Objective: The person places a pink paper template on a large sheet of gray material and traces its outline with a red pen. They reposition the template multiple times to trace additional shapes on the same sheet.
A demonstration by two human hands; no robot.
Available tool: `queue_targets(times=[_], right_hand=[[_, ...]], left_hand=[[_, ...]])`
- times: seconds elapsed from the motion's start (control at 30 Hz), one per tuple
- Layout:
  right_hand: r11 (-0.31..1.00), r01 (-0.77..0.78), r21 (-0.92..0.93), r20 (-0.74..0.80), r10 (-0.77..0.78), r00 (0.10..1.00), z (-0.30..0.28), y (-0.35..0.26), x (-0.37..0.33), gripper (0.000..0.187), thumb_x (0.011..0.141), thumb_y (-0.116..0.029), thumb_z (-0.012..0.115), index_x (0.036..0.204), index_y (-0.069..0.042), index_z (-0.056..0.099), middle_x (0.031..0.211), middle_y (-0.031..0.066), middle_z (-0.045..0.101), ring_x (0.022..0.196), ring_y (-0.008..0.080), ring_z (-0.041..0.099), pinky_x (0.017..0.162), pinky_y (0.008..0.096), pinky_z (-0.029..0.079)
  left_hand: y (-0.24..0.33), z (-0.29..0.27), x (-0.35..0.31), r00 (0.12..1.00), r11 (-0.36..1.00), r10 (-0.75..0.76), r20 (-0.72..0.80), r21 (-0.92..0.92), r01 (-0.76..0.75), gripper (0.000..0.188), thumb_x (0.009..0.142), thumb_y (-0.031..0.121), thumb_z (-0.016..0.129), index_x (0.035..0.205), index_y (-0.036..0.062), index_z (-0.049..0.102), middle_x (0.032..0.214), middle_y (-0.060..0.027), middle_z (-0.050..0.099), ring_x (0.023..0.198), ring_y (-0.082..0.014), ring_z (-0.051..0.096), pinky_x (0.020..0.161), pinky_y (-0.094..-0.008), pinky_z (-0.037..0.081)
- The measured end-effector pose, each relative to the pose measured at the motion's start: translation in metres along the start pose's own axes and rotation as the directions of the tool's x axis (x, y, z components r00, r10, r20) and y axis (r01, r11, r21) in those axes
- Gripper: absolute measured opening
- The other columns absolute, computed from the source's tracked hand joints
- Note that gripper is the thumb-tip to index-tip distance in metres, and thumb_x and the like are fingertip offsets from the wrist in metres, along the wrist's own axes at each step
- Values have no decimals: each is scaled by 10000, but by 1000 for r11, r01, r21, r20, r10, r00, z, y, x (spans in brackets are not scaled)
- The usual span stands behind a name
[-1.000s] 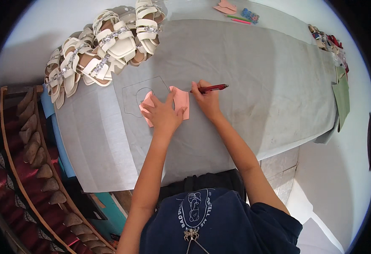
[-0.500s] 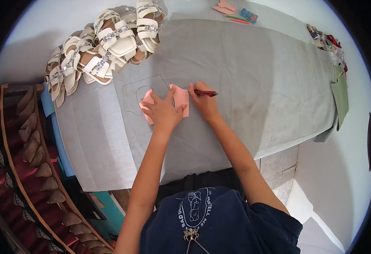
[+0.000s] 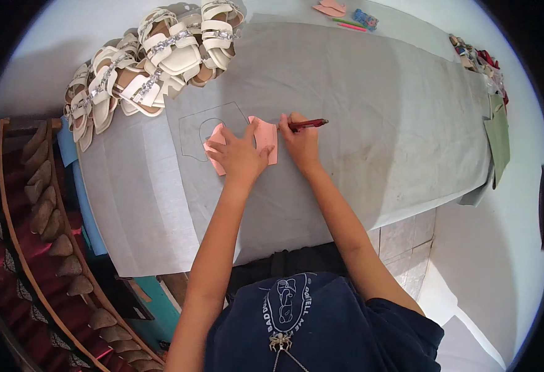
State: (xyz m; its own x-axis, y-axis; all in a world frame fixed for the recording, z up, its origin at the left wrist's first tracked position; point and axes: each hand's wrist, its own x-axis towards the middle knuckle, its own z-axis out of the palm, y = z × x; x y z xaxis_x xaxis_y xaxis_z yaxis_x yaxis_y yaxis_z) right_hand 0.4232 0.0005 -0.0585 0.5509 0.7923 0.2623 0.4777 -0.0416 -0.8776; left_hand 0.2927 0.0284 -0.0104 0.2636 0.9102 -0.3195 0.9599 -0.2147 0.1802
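Observation:
A pink U-shaped pattern piece (image 3: 266,141) lies flat on a grey sheet of material (image 3: 358,124). My left hand (image 3: 241,155) is spread over it, fingers apart, pressing it down and hiding its middle. Just beyond its right edge, my right hand (image 3: 300,142) is closed round a dark red pen (image 3: 309,124), whose tip points at the sheet near the pattern's upper right side. A thin drawn outline (image 3: 199,111) of a similar curved shape shows on the sheet to the left, partly beneath the pattern.
White sandals with jewelled straps (image 3: 172,49) are heaped at the far left. More pink pieces (image 3: 329,7), a green and a pink pen (image 3: 351,25) and a blue object (image 3: 365,20) lie at the back. A wooden rack of shoe-shaped forms (image 3: 52,211) stands left; green material (image 3: 498,142) hangs right.
My right hand has shifted slightly, and the pen's back end has swung a little up and to the right. My left hand stays spread on the pattern piece.

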Motion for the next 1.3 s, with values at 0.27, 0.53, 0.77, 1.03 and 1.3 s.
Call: queue_targets(times=[0.27,0.53,0.77,1.03,1.3], right_hand=[[996,85,-43,-38,-86,996,-2,-6,-12,321,822,-149,612,624,-23,393,558,122,403,456,246,362,433,360,324],[1000,-10,-12,-48,9,999,-5,-6,-28,308,814,-136,615,621,-14,408,550,126,407,453,240,343,431,353,323],[994,-77,-72,-106,69,992,1,-13,-9,329,816,-165,618,605,-10,419,531,141,432,432,261,361,432,346,332],[994,-75,-76,-208,58,976,6,-16,-25,316,818,-172,609,609,-21,427,523,138,444,430,280,391,425,359,345],[993,-106,-48,-226,92,970,0,-23,-49,285,808,-158,612,626,-31,433,533,126,446,449,278,387,436,360,353]], left_hand=[[0,-4,2,1000,1000,-8,18,8,8,706,722,559,640,1346,350,384,1356,-275,233,1176,-653,213,950,-681,217],[-1,-4,1,1000,1000,16,12,10,-16,710,725,587,614,1349,342,381,1350,-287,235,1192,-625,219,958,-674,209],[-2,-8,0,997,995,77,21,-65,-76,706,733,496,658,1356,318,378,1341,-365,211,1144,-724,149,939,-732,154],[-7,-8,4,990,990,136,45,-52,-134,722,755,535,624,1378,305,340,1329,-361,226,1150,-719,158,969,-716,109],[0,-13,4,993,998,62,104,-6,-61,708,762,534,623,1375,326,335,1341,-346,216,1154,-712,175,958,-702,179]])
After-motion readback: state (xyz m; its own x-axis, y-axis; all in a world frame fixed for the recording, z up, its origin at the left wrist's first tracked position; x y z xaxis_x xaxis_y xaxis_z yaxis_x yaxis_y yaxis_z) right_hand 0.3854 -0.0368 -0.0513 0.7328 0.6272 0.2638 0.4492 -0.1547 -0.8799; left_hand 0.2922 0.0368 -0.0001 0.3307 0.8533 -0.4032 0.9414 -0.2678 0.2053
